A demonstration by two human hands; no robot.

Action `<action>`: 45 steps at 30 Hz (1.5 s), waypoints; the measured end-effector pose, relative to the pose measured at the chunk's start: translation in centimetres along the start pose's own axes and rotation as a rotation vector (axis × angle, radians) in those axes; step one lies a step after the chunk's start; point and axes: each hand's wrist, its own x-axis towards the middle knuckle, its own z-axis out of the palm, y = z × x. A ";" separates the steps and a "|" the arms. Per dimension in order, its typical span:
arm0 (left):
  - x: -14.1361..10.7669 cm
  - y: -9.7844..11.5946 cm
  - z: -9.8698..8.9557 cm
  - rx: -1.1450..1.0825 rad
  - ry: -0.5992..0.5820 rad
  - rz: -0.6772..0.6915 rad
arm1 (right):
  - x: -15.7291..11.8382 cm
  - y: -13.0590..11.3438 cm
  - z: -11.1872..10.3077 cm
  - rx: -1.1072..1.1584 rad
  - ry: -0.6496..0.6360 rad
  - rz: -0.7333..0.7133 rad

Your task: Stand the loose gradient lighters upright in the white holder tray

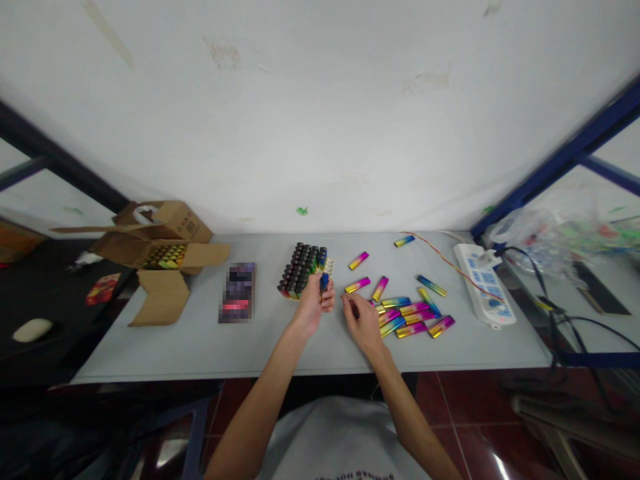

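- Bare table point(280, 347) lies open at six o'clock, below the tray of lighters point(301, 269).
- Loose lighters point(407, 313) crowd three o'clock.
- Cardboard box point(160, 257) blocks nine o'clock.
- Power strip point(484, 283) bounds the far right.

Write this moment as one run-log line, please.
left hand: holds lighter by tray | right hand: at loose lighters | table

On the table point(210, 347), the tray of upright lighters point(301, 269) stands at mid-frame. Loose lighters point(407, 313) lie scattered right of it, with the power strip point(484, 292) further right near the table's edge. Left of the tray lies a flat packet point(237, 292), and further left, at the table's corner, an open cardboard box point(160, 257).
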 end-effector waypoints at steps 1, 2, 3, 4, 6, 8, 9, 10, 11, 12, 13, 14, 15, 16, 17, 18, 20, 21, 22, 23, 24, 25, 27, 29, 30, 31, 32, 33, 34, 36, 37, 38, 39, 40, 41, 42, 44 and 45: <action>-0.1 0.1 0.1 -0.012 -0.012 -0.009 | 0.0 0.0 0.0 0.000 0.003 -0.003; -0.2 0.2 0.1 -0.021 -0.027 -0.019 | 0.0 0.0 0.0 0.000 0.005 -0.004; -0.3 0.3 0.1 -0.029 -0.046 -0.029 | -0.1 0.0 0.0 0.001 0.006 -0.005; -0.4 0.4 0.1 -0.035 -0.067 -0.040 | -0.1 0.0 0.0 0.001 0.007 -0.004; -0.5 0.4 -0.1 -0.042 -0.110 -0.056 | -0.1 0.0 0.0 0.002 0.010 -0.001; -0.8 0.4 -0.4 -0.043 -0.134 -0.052 | -0.1 0.0 0.0 0.004 0.011 0.004; -0.9 0.4 -0.5 -0.039 -0.137 -0.046 | 0.0 0.0 0.0 0.006 0.011 0.005; -1.1 0.5 -0.6 -0.033 -0.136 -0.041 | 0.0 0.0 0.0 0.007 0.008 0.003; -1.3 0.7 -0.7 -0.025 -0.134 -0.037 | 0.0 0.0 0.0 0.009 0.003 0.002; -1.5 0.9 -0.7 -0.019 -0.132 -0.034 | 0.0 0.0 0.0 0.011 -0.004 -0.001; -1.7 1.2 -0.8 -0.016 -0.132 -0.029 | 0.0 0.0 0.0 0.014 -0.010 -0.006; -1.9 1.5 -0.8 -0.015 -0.132 -0.017 | 0.0 0.0 0.0 0.016 -0.016 -0.010; -2.1 1.8 -0.8 -0.010 -0.132 0.005 | 0.0 0.0 0.0 0.017 -0.020 -0.013; -2.1 2.2 -0.9 0.003 -0.129 0.045 | 0.0 0.0 0.0 0.018 -0.023 -0.017; -2.1 2.6 -0.9 0.031 -0.119 0.104 | 0.0 0.0 0.0 0.019 -0.026 -0.024; -2.0 3.0 -0.9 0.076 -0.098 0.183 | 0.0 0.1 0.0 0.018 -0.028 -0.032; -1.6 3.7 -1.2 0.205 -0.043 0.361 | 0.0 0.1 0.0 0.012 -0.035 -0.053; -1.2 4.1 -1.3 0.279 -0.016 0.445 | 0.0 0.0 0.0 0.005 -0.038 -0.065; -0.8 4.4 -1.5 0.356 0.008 0.517 | 0.0 -0.1 0.0 -0.005 -0.043 -0.075; -0.4 4.7 -1.8 0.436 0.026 0.573 | 0.0 -0.3 0.0 -0.019 -0.051 -0.083; 0.1 5.0 -2.0 0.514 0.044 0.621 | 0.0 -0.6 0.1 -0.033 -0.063 -0.092; 0.5 5.3 -2.2 0.593 0.063 0.667 | 0.0 -0.9 0.2 -0.046 -0.079 -0.107; 1.2 5.7 -2.6 0.765 0.108 0.753 | 0.0 -1.7 0.6 -0.061 -0.109 -0.149; 1.8 6.1 -3.0 0.954 0.129 0.816 | 0.0 -2.3 1.1 -0.054 -0.124 -0.191; 2.0 6.2 -3.2 1.050 0.120 0.837 | 0.0 -2.5 1.4 -0.045 -0.124 -0.206; 2.3 6.4 -3.4 1.143 0.099 0.850 | -0.1 -2.5 1.6 -0.038 -0.121 -0.217; 2.5 6.5 -3.5 1.227 0.070 0.860 | -0.1 -2.5 1.9 -0.031 -0.118 -0.225; 2.7 6.6 -3.7 1.300 0.039 0.870 | -0.2 -2.3 2.1 -0.025 -0.118 -0.231; 2.9 6.7 -3.9 1.367 0.010 0.879 | -0.4 -2.1 2.3 -0.019 -0.123 -0.235; 3.3 6.8 -4.3 1.477 -0.022 0.891 | -0.6 -1.8 2.6 -0.007 -0.139 -0.231; 3.5 6.9 -4.5 1.525 -0.029 0.892 | -0.7 -1.6 2.6 0.001 -0.147 -0.222; 3.7 6.9 -4.7 1.569 -0.032 0.889 | -0.7 -1.5 2.7 0.009 -0.151 -0.210; 3.9 6.9 -4.9 1.608 -0.030 0.886 | -0.8 -1.5 2.7 0.016 -0.152 -0.198; 4.0 6.9 -5.0 1.640 -0.027 0.883 | -0.8 -1.5 2.7 0.022 -0.152 -0.187; 4.1 6.9 -5.1 1.668 -0.023 0.883 | -0.7 -1.5 2.6 0.026 -0.152 -0.178; 4.2 6.9 -5.2 1.691 -0.022 0.884 | -0.7 -1.6 2.6 0.028 -0.154 -0.172; 4.3 6.9 -5.1 1.731 -0.035 0.881 | -0.6 -1.7 2.6 0.029 -0.163 -0.169; 4.3 6.9 -5.0 1.754 -0.048 0.874 | -0.5 -1.8 2.5 0.028 -0.167 -0.168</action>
